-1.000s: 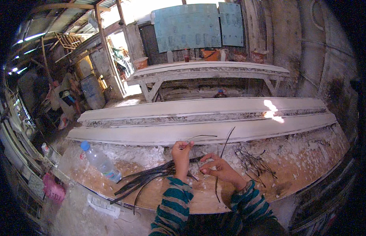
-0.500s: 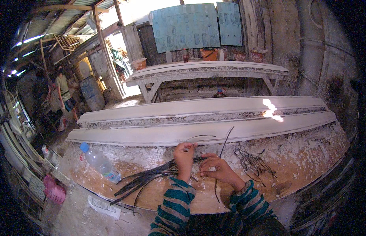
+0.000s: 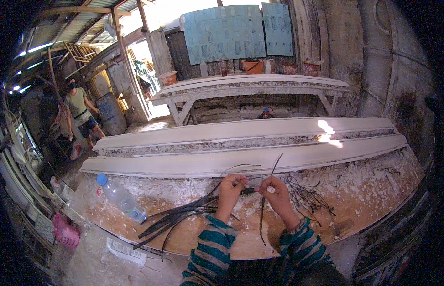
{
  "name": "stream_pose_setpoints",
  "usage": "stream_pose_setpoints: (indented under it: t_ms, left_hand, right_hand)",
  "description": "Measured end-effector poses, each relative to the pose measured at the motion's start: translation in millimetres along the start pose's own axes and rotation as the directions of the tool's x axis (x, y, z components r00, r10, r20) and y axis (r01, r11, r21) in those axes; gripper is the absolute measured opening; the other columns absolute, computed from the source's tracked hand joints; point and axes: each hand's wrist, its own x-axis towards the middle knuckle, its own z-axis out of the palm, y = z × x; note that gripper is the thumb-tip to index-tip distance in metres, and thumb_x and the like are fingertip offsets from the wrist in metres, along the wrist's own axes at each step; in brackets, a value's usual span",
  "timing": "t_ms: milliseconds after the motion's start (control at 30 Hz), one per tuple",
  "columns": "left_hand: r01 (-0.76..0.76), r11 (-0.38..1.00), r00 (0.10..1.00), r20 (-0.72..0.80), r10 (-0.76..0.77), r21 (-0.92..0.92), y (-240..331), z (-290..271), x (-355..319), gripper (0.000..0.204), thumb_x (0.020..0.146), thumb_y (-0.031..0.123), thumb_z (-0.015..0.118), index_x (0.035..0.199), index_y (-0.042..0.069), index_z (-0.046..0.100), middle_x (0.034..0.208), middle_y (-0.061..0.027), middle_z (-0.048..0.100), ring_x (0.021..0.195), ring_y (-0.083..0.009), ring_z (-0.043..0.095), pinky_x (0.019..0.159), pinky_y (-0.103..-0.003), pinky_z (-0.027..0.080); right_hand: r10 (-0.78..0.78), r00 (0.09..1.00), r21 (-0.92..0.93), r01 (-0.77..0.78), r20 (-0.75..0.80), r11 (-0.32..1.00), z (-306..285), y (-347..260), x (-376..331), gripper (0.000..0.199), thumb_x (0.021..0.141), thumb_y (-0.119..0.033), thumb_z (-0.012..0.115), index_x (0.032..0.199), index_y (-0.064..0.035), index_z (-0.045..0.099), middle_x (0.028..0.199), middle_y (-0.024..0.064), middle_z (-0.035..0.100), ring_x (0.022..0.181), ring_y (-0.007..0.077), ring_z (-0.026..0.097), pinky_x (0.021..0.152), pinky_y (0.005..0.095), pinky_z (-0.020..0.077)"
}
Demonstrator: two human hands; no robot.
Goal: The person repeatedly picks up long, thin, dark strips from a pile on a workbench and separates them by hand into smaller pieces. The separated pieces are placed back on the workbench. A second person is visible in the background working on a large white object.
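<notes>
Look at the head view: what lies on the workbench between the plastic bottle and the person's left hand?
In the head view, a bundle of dark thin strips lies fanned across the workbench, between the plastic bottle and the left hand, which grips its near end.

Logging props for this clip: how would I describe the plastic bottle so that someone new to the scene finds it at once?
Start at the plaster-spattered wooden worktable in front of the person. The plastic bottle lies on its side near the table's left end, left of the bundle of dark strips. It is the only clear thing there, with a blue cap.
</notes>
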Motion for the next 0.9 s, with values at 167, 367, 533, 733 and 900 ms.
stream_pose_setpoints:
  t_ms: [167, 367, 533, 733, 900]
  left_hand:
    - [0.237, 0.962, 0.886, 0.436, -0.156, -0.138, 18.0, -1.6, -5.4, 0.012, 0.076, 0.016, 0.067, 0.080, 0.005, 0.065, 0.074, -0.0007, 0.059, 0.065, -0.0100, 0.052, 0.060, -0.024, 0.041]
    - [0.333, 0.924, 0.703, 0.702, -0.112, -0.187, 30.0, 0.2, -12.8, 0.013, 0.077, 0.018, 0.066, 0.080, 0.006, 0.061, 0.075, 0.0032, 0.052, 0.063, -0.0062, 0.045, 0.053, -0.020, 0.036]
    - [0.199, 0.929, 0.710, 0.700, 0.083, -0.312, 35.2, 18.1, -30.9, 0.017, 0.077, 0.022, 0.066, 0.077, 0.008, 0.056, 0.071, 0.0053, 0.046, 0.062, -0.0052, 0.042, 0.053, -0.020, 0.035]
    - [0.265, 0.916, 0.690, 0.723, 0.037, -0.300, 37.9, 29.8, -34.0, 0.025, 0.079, 0.029, 0.063, 0.071, 0.010, 0.049, 0.066, 0.0049, 0.042, 0.058, -0.0058, 0.038, 0.050, -0.020, 0.032]
    - [0.452, 0.829, 0.725, 0.677, -0.127, -0.329, 31.0, 17.6, -24.1, 0.020, 0.078, 0.024, 0.063, 0.071, 0.010, 0.050, 0.066, 0.0055, 0.044, 0.057, -0.0061, 0.038, 0.050, -0.020, 0.031]
  right_hand:
    - [-0.096, 0.971, -0.293, 0.028, -0.220, 0.956, -16.6, 15.5, 8.0, 0.013, 0.069, -0.001, 0.064, 0.069, -0.0038, 0.052, 0.068, 0.0033, 0.055, 0.067, 0.0128, 0.052, 0.066, 0.0255, 0.0416]
    - [-0.185, 0.922, -0.430, 0.022, -0.340, 0.902, -32.2, 30.3, 14.9, 0.015, 0.069, -0.002, 0.065, 0.069, -0.0031, 0.050, 0.065, 0.0033, 0.053, 0.062, 0.0116, 0.050, 0.060, 0.0259, 0.0408]
    - [-0.129, 0.909, -0.376, -0.032, -0.396, 0.926, -41.8, 41.1, 19.9, 0.017, 0.071, -0.003, 0.064, 0.068, -0.0032, 0.047, 0.061, 0.0006, 0.049, 0.059, 0.0084, 0.046, 0.057, 0.0243, 0.0390]
    - [-0.123, 0.893, -0.396, -0.065, -0.432, 0.916, -47.9, 37.4, 20.1, 0.009, 0.074, -0.004, 0.062, 0.076, -0.0036, 0.053, 0.061, -0.0003, 0.047, 0.059, 0.0073, 0.043, 0.055, 0.0232, 0.0375]
    - [-0.170, 0.903, -0.515, -0.065, -0.396, 0.854, -42.0, 47.1, 21.1, 0.008, 0.074, -0.005, 0.063, 0.081, -0.0063, 0.063, 0.067, 0.0031, 0.051, 0.059, 0.0125, 0.047, 0.057, 0.0248, 0.0402]
